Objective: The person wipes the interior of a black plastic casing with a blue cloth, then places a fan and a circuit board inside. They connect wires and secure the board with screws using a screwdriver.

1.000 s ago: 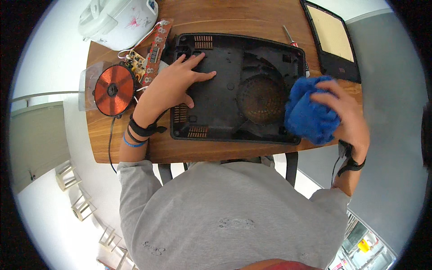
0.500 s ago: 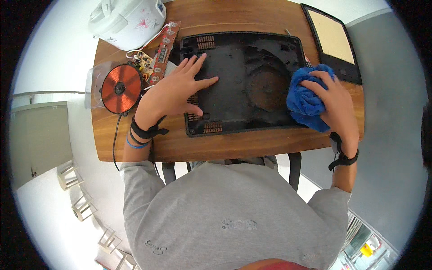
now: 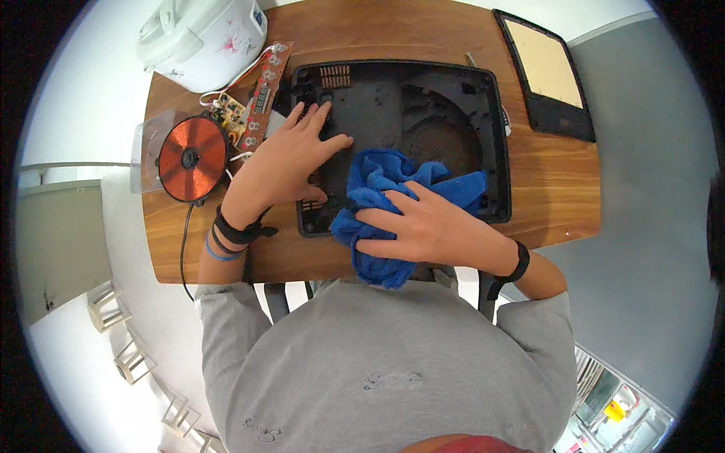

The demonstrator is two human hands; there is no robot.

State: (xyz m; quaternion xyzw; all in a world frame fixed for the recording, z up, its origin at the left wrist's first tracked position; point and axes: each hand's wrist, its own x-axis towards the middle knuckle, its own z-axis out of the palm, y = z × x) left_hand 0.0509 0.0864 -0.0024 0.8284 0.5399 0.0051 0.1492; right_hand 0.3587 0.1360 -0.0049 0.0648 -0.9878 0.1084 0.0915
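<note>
A black plastic housing (image 3: 370,113), shallow with raised walls and slotted vents, lies open side up on the wooden table. Inside it, toward the right, is a round recess. My left hand (image 3: 287,158) spreads its fingers over the housing's left wall, thumb apart from the fingers. Bunched under my right hand (image 3: 430,230) is a blue cloth (image 3: 377,166), gripped by curled fingers at the housing's near wall. The cloth covers part of the near wall and hangs past the table's front edge.
Left of the housing lie a copper coil disc (image 3: 193,158) with a black cable, and a circuit board (image 3: 266,98) with wires. A white rice cooker (image 3: 204,45) stands at the far left. A black-framed panel (image 3: 547,75) rests at the far right of the wooden table (image 3: 559,189).
My right hand has carried the blue cloth leftward from the housing's right wall to its near wall. My left hand stays at the left wall.
</note>
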